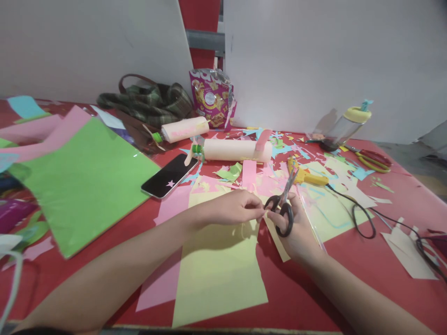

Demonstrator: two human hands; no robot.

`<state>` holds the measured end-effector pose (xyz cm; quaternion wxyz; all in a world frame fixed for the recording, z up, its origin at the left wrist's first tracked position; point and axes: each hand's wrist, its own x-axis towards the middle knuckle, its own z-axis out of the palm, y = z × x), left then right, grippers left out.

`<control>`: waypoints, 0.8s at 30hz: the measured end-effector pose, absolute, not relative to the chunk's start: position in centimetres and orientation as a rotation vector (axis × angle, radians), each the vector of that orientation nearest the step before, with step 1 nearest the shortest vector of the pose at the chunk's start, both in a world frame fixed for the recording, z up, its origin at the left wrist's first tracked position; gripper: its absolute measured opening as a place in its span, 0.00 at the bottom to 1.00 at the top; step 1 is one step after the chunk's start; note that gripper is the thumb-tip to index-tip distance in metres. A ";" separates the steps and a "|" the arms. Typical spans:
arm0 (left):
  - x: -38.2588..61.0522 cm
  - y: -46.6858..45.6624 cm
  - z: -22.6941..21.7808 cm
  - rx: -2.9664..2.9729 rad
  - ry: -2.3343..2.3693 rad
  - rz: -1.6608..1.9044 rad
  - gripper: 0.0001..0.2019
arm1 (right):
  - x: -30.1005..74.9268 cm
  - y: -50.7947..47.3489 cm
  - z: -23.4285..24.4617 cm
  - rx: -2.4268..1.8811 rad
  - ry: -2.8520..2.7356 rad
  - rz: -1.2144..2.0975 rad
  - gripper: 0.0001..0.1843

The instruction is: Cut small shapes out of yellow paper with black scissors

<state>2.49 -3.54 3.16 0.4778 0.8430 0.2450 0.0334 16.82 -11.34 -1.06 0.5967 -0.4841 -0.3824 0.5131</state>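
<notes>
My right hand (298,230) is closed around a pair of scissors (287,185) with black handles, the blades pointing up and away from me. Its thumb also presses on the upper end of a narrow pale yellow paper strip (279,239), which hangs down below the fingers. My left hand (237,207) meets it there, thumb and fingers pinched on the tip of that strip. Beneath my left hand lies a large yellow paper sheet (223,279), partly over a pink sheet (159,279).
A phone (171,176), green sheets (91,186) and two paper-wrapped bottles (233,150) (186,129) lie on the red table. To the right are a yellow glue gun (310,177) with a black cord, a clear jar (344,128) and red-handled pliers (373,159). Paper scraps are scattered around.
</notes>
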 end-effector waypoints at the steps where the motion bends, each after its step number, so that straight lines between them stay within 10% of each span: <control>1: 2.5 -3.5 3.1 2.059 0.598 0.082 0.14 | 16.8 -11.3 -1.1 -1.123 -0.889 1.192 0.14; 24: 2.3 -3.2 3.6 2.096 0.667 0.154 0.13 | 16.6 -11.3 -0.9 -1.074 -0.866 1.264 0.14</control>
